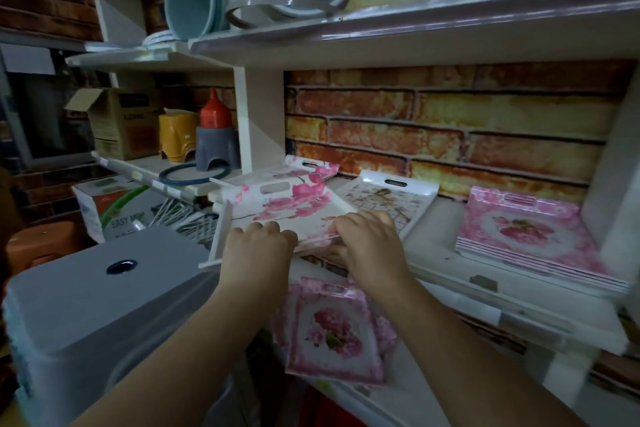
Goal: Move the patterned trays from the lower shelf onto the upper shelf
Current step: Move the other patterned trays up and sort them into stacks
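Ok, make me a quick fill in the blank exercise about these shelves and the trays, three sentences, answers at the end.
1. Both the left hand and the right hand grip the near edge of a tray with pink ____ blossoms printed on it.
2. The wall behind the upper shelf is covered in a ____ pattern.
3. The pink rose trays lie on the ____ shelf, below the hands.

Missing words: flower; brick; lower
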`<move>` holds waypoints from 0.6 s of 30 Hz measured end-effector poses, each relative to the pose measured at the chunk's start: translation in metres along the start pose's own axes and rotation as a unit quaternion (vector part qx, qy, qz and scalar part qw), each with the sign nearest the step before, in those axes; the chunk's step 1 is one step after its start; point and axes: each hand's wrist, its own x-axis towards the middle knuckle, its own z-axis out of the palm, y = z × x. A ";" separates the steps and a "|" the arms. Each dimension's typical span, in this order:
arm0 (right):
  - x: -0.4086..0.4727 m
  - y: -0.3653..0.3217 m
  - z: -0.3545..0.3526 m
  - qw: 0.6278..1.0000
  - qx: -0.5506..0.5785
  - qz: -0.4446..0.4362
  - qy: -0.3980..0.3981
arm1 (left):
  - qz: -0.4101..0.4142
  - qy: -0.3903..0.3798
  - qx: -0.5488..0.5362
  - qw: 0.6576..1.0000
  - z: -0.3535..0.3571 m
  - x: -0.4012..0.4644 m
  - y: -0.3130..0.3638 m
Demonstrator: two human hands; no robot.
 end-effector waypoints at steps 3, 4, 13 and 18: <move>-0.005 0.017 -0.002 0.999 -0.037 0.020 -0.009 | 0.023 0.016 -0.013 1.000 0.012 0.014 0.011; -0.006 0.022 -0.002 0.999 -0.039 0.029 -0.012 | 0.032 0.021 -0.014 0.999 0.016 0.019 0.014; 0.005 0.040 0.016 0.989 -0.103 0.070 -0.075 | 0.106 0.046 -0.011 0.993 0.062 0.087 0.012; 0.023 0.040 0.044 0.980 -0.142 0.094 -0.105 | 0.130 0.043 -0.032 0.990 0.105 0.125 0.009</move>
